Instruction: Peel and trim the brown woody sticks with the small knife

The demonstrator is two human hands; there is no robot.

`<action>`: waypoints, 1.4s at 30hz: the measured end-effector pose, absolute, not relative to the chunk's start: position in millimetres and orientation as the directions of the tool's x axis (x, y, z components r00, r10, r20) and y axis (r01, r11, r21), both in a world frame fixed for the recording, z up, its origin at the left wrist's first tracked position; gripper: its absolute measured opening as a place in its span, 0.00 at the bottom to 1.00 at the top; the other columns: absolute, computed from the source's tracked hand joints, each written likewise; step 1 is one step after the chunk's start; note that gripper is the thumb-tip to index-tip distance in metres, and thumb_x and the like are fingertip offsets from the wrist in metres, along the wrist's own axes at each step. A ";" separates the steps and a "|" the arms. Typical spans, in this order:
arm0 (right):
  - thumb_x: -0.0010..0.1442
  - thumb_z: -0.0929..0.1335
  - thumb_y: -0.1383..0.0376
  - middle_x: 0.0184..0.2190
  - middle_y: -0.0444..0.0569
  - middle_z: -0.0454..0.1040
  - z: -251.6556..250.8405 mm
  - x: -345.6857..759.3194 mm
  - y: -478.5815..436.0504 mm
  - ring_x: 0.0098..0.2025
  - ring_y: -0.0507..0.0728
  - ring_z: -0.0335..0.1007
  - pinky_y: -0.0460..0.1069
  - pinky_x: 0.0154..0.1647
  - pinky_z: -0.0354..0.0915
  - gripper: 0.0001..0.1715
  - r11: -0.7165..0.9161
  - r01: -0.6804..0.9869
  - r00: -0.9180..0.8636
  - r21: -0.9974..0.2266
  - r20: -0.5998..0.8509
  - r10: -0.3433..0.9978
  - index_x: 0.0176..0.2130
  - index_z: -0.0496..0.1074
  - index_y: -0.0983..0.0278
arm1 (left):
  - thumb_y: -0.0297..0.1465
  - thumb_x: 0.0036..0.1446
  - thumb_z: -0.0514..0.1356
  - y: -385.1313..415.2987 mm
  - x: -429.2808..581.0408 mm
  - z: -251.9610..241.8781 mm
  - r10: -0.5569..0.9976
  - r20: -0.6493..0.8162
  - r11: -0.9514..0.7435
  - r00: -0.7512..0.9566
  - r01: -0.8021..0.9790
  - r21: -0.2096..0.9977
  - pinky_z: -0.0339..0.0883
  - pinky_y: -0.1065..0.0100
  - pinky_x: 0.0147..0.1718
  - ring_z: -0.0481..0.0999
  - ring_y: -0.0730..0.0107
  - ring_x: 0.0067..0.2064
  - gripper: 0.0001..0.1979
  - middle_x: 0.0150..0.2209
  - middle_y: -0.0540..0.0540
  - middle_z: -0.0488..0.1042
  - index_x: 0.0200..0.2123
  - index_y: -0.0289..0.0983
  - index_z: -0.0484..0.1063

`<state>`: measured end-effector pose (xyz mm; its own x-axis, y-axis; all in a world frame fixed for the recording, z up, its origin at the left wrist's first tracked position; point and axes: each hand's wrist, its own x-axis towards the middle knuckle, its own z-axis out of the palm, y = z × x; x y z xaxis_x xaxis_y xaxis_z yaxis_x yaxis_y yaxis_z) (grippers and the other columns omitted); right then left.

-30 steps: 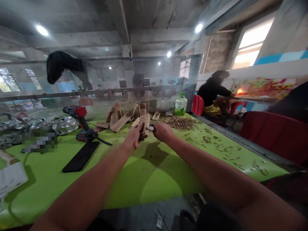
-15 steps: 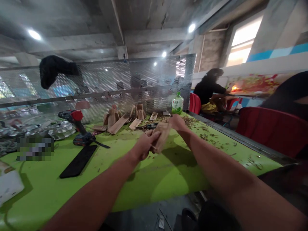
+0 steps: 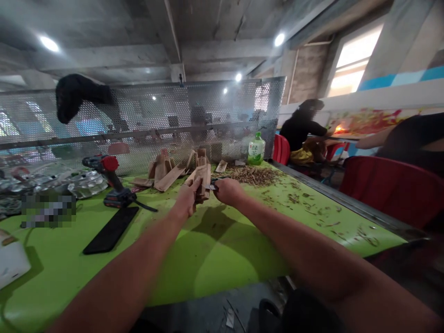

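Observation:
My left hand [image 3: 187, 199] is closed around a light brown wooden piece [image 3: 204, 175], which it holds tilted above the green table [image 3: 239, 254]. Just to its right, my right hand [image 3: 229, 191] grips a small knife [image 3: 211, 187]. The short blade points left and lies against or very near the wood's right side; I cannot tell whether it touches. Most of the handle is hidden by my fingers. Behind my hands stand and lean several similar wooden pieces [image 3: 161, 170]. A heap of curled shavings [image 3: 255, 175] lies beyond my right hand.
A cordless drill [image 3: 116, 182] stands at left, with a black flat slab [image 3: 111, 230] before it. A green-capped bottle [image 3: 255, 151] is at the back. A perforated metal screen [image 3: 145, 115] borders the table. At right are red chairs [image 3: 385, 189] and two people.
Both hands have moved left with the wooden piece and the knife. The blade has come from beyond the wood's far end to its right side. The shavings heap is now uncovered.

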<state>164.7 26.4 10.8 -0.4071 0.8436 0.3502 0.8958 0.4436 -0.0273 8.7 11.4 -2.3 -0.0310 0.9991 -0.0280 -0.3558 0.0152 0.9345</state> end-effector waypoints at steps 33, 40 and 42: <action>0.62 0.63 0.61 0.39 0.57 0.81 15.6 180.4 42.7 0.40 0.58 0.76 0.46 0.38 0.62 0.18 0.308 0.933 -0.218 -0.184 0.391 0.894 0.41 0.79 0.64 | 0.39 0.57 0.63 15.3 14.5 -9.6 0.982 0.047 -0.080 -0.182 -0.180 0.980 0.60 0.75 0.14 0.70 0.75 0.17 0.12 0.23 0.51 0.72 0.38 0.36 0.71; 0.64 0.61 0.62 0.39 0.56 0.80 14.1 176.2 35.1 0.39 0.58 0.76 0.46 0.38 0.62 0.18 0.343 0.939 -0.306 -0.035 0.373 0.876 0.41 0.79 0.63 | 0.39 0.57 0.62 11.7 20.8 -7.0 0.978 0.120 -0.133 -0.174 -0.065 0.989 0.59 0.75 0.14 0.69 0.75 0.16 0.12 0.23 0.52 0.72 0.38 0.37 0.70; 0.64 0.61 0.62 0.38 0.57 0.80 14.6 178.2 37.6 0.40 0.58 0.76 0.47 0.39 0.63 0.18 0.332 0.943 -0.298 -0.030 0.372 0.879 0.42 0.79 0.64 | 0.38 0.58 0.61 9.3 23.8 -3.2 0.979 0.112 -0.122 -0.172 -0.047 0.991 0.59 0.75 0.14 0.70 0.73 0.16 0.10 0.24 0.50 0.74 0.39 0.37 0.71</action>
<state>178.2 37.6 14.6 -0.2982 0.8788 0.3725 0.9427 0.3324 -0.0295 23.8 9.3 -3.2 -0.1717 0.9787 0.1123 -0.0468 -0.1219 0.9914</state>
